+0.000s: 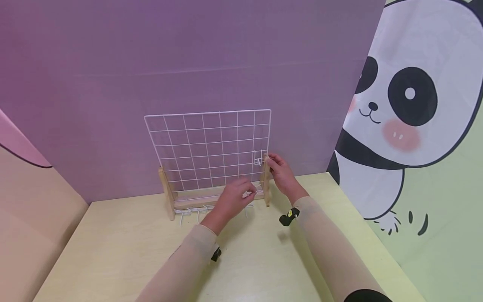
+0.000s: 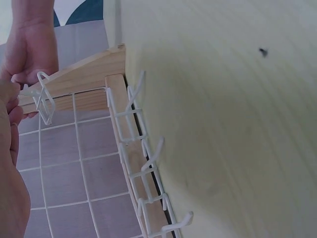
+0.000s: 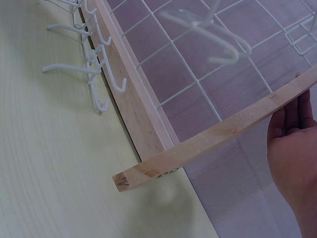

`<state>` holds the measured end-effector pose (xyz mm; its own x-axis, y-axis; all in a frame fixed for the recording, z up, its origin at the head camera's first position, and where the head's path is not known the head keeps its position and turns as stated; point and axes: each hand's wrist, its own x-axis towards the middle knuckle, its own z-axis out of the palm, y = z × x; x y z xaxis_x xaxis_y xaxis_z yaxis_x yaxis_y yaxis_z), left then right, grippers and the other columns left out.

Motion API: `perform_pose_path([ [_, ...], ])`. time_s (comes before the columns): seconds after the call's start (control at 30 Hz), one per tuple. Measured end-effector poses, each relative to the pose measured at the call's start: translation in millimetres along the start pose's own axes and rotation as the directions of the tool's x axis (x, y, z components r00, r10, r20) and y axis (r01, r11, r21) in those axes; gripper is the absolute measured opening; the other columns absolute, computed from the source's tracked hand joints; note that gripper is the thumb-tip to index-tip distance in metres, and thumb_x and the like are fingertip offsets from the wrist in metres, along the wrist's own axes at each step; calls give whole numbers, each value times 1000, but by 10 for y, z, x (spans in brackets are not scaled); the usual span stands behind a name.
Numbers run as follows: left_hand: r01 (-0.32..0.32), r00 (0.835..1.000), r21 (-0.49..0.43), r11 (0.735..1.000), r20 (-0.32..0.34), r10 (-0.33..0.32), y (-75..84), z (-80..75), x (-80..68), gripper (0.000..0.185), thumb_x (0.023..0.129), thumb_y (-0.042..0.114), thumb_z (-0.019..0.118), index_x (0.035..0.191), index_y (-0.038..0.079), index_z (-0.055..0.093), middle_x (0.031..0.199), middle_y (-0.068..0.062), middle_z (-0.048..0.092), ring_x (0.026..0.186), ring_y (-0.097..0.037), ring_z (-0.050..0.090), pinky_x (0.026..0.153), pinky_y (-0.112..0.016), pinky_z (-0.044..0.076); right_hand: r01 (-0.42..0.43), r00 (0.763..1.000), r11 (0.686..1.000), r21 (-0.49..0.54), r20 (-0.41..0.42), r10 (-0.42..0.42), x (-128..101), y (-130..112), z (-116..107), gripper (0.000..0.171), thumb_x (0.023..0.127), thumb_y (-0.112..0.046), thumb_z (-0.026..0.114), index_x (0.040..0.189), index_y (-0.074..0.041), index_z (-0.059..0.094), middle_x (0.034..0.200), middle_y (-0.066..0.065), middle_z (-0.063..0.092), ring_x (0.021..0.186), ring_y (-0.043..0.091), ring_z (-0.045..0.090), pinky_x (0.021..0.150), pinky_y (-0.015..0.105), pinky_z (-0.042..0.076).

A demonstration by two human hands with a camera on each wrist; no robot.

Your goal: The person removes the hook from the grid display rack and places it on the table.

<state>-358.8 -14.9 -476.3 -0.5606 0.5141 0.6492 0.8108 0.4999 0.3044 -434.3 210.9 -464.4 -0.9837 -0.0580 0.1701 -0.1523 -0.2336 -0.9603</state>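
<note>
A white wire grid panel (image 1: 213, 147) stands upright in a wooden stand (image 1: 167, 195). My left hand (image 1: 235, 195) pinches a white wire hook (image 2: 44, 101) in front of the panel's lower right part; the same hook (image 3: 205, 32) looks blurred in the right wrist view. At the stand's right wooden post (image 3: 218, 134), my right hand (image 3: 294, 148) grips the upper part, fingers behind the wood. Another wire hook (image 1: 258, 160) hangs on the grid close to the right hand. Several more white hooks (image 3: 74, 69) lie in a row along the stand's base.
The stand sits on a pale wooden table (image 1: 124, 251), near its back edge. Behind it rises a purple wall (image 1: 211, 50). To the right is a wall with a panda picture (image 1: 411, 105).
</note>
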Motion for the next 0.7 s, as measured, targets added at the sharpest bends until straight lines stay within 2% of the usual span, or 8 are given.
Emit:
perform_pose_path([
  [0.23, 62, 991, 19, 998, 116, -64, 14, 47, -8, 8, 100, 7, 82, 105, 13, 81, 101, 2, 72, 97, -17, 71, 92, -33, 63, -1, 1000, 1000, -27, 1, 1, -1, -22, -9, 21, 114, -18, 61, 133, -10, 67, 122, -1, 68, 123, 25, 58, 112, 35, 46],
  [0.4, 69, 976, 48, 996, 202, -77, -3, 92, -14, 6, 101, 10, 82, 106, 13, 80, 103, 3, 73, 100, -17, 71, 96, -34, 62, -6, 1000, 999, -35, 0, 6, -17, -23, -7, 21, 115, -20, 62, 134, -12, 68, 122, -3, 67, 125, 26, 57, 111, 35, 46],
  [0.57, 33, 972, 51, 998, 230, -44, -33, 143, -25, 6, 100, 8, 82, 103, 12, 78, 101, 2, 73, 99, -17, 71, 95, -35, 61, 5, 1000, 1000, -16, 2, -5, -17, -12, 0, 16, 115, -17, 61, 129, -14, 69, 120, -2, 68, 124, 27, 57, 108, 34, 46],
  [0.7, 35, 970, 47, 998, 240, -45, -45, 179, -36, 6, 99, 8, 83, 102, 11, 78, 101, 1, 72, 98, -18, 71, 94, -35, 61, 11, 1000, 1000, -14, 4, -11, -14, -6, 6, 14, 115, -17, 61, 127, -16, 69, 119, -3, 68, 121, 23, 59, 107, 31, 48],
])
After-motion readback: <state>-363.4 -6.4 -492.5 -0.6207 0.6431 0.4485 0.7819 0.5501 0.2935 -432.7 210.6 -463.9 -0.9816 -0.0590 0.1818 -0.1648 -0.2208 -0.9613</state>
